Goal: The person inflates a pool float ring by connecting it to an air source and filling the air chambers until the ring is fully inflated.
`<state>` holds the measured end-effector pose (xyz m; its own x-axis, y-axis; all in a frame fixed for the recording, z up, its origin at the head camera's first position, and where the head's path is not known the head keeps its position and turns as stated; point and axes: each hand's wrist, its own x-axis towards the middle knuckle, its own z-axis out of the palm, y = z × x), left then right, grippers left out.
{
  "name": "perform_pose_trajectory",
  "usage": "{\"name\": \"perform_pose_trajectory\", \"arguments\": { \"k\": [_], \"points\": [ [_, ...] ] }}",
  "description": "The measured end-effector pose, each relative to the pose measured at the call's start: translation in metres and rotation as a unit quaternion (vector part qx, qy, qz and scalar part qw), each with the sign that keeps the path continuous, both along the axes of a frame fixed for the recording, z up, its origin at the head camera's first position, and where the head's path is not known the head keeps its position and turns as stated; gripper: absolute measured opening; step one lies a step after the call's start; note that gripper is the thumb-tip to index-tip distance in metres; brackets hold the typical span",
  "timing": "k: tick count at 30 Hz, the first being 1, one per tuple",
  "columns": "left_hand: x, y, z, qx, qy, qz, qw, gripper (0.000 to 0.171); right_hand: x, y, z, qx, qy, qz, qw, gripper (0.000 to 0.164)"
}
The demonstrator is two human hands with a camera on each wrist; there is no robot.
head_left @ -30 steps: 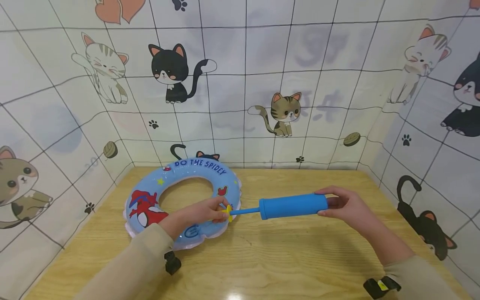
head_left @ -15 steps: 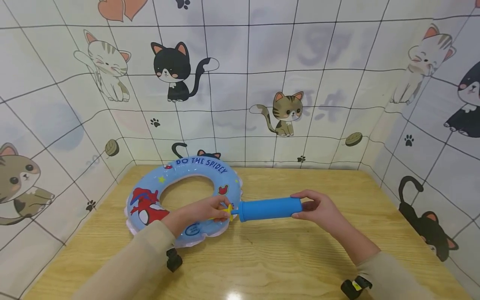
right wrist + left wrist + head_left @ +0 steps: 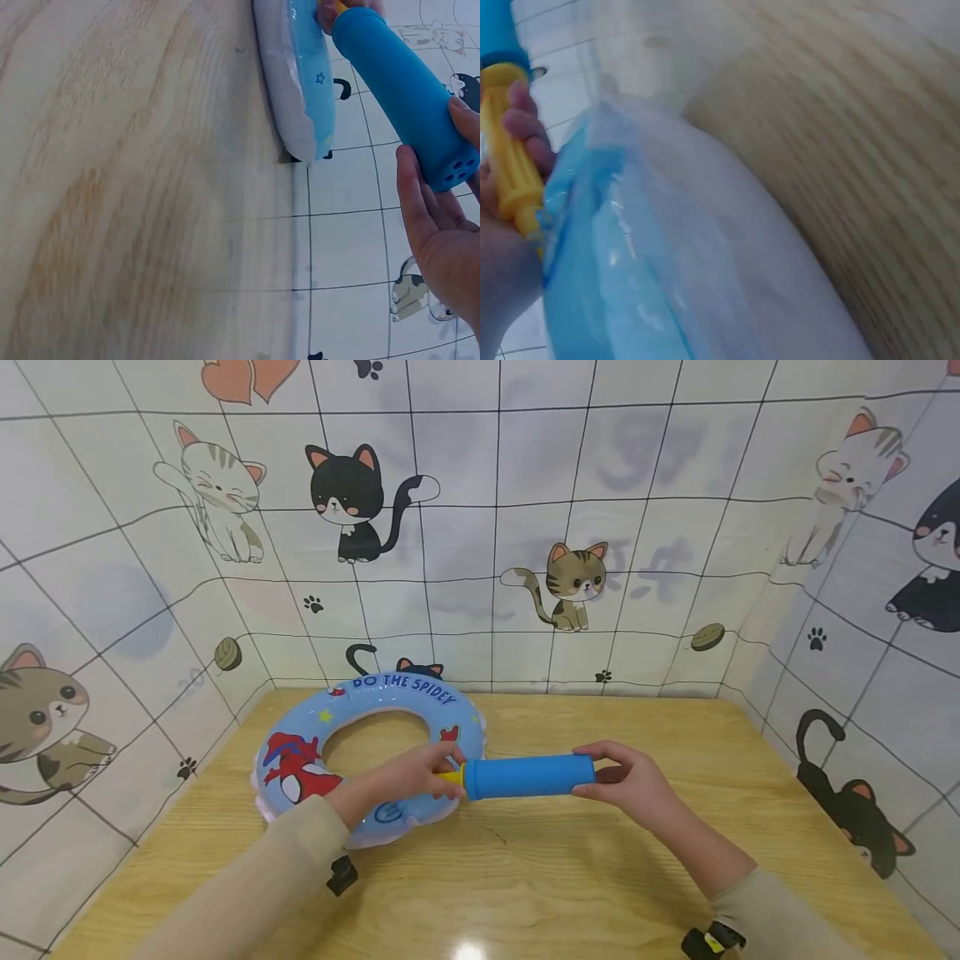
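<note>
the blue hand pump [image 3: 528, 777] lies level just right of the swim ring [image 3: 360, 735], above the tabletop [image 3: 562, 877]. the left hand [image 3: 408, 775] pinches its yellow nozzle [image 3: 514, 161] against the ring's near edge; the right hand [image 3: 630, 781] grips the pump's far end.

A light wooden bench [image 3: 570, 877] with visible grain carries the things. An inflated blue swim ring [image 3: 300, 752] lies flat on it; the bare wood stretches out right of the ring.
</note>
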<state>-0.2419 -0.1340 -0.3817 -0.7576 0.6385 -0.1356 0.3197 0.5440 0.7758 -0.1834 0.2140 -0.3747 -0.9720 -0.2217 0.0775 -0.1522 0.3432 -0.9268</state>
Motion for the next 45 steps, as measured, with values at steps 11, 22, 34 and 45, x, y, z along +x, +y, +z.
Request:
{"name": "perform_pose_trajectory", "arguments": {
  "k": [11,22,34,45],
  "points": [
    [0.008,0.001,-0.001,-0.004,0.054,0.012,0.9984,0.041,0.017,0.045,0.018,0.007,0.030,0.026,0.999,0.054],
    [0.006,0.001,-0.001,-0.002,0.055,0.005,0.9985,0.045,0.031,0.097,0.030,0.003,0.089,0.030,0.996,0.051],
    [0.009,-0.001,0.001,0.010,0.071,0.009,0.9974,0.039,0.037,0.120,0.027,0.019,0.118,-0.003,0.993,0.054],
    [0.002,0.000,-0.004,0.065,0.089,0.003,0.9939,0.028,0.024,0.076,0.016,0.021,0.134,-0.005,0.991,0.050]
  ]
}}
